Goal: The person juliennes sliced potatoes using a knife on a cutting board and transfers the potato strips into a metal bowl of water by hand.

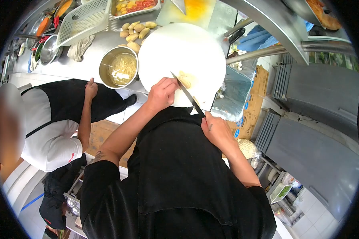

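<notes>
A round white cutting board (159, 51) lies in front of me. My right hand (216, 128) grips the dark handle of a knife (190, 96), whose blade points up and left over the board. At the board's lower left, my left hand (162, 95) has its fingers curled close beside the blade. What these fingers press on, if anything, is hidden. Thin pale slices, which look like potato (186, 79), lie just right of the blade. Left of the board stands a metal pot (102, 68) holding pale strips in liquid.
Several peeled potatoes (139, 28) sit behind the pot. Beyond them are a tray of red and yellow pieces (136, 6) and a white perforated basket (83, 22). A plastic-lined bin (235, 93) stands at the right. A co-worker (56, 115) is close on my left.
</notes>
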The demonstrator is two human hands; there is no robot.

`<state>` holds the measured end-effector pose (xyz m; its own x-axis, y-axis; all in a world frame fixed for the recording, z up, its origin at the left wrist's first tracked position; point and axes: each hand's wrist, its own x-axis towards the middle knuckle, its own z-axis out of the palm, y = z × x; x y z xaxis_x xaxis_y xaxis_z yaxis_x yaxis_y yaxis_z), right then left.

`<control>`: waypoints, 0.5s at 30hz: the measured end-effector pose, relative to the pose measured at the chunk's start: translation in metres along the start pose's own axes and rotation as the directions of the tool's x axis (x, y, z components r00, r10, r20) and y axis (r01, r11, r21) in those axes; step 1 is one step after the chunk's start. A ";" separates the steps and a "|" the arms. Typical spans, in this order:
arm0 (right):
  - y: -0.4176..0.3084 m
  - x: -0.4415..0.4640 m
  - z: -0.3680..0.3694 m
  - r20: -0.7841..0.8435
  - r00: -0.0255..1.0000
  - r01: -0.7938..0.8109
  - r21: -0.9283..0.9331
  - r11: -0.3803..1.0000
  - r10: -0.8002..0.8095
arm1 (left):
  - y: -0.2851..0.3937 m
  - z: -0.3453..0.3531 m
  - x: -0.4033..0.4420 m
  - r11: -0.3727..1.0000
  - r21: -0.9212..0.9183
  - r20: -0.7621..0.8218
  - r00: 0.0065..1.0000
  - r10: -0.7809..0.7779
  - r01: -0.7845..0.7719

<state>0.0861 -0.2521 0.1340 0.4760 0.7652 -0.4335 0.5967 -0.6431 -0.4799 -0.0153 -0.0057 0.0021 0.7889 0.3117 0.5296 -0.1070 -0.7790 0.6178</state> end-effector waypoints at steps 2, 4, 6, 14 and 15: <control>-0.002 0.003 0.001 0.013 1.000 -0.009 -0.021 1.000 0.009 | 0.001 0.000 0.000 1.000 0.000 0.001 1.000 -0.003 0.003; 0.000 0.005 0.002 0.026 0.999 -0.016 -0.041 0.999 0.018 | 0.001 0.000 0.001 1.000 0.001 0.002 1.000 -0.006 0.006; 0.004 0.009 0.007 0.040 0.999 -0.023 -0.026 0.999 0.024 | 0.001 -0.001 0.001 1.000 -0.008 -0.003 1.000 -0.009 0.008; 0.015 0.033 0.030 0.058 0.998 -0.029 0.013 0.999 0.028 | 0.000 0.001 -0.001 0.999 -0.040 -0.007 1.000 -0.014 0.014; 0.018 0.037 0.036 0.051 0.999 -0.022 0.033 0.999 0.020 | 0.000 0.000 0.000 0.999 -0.041 -0.009 1.000 -0.014 0.014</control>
<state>0.0908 -0.2368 0.0818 0.4549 0.7493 -0.4813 0.5642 -0.6606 -0.4952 -0.0156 -0.0058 0.0019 0.7849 0.3275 0.5260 -0.1206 -0.7519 0.6482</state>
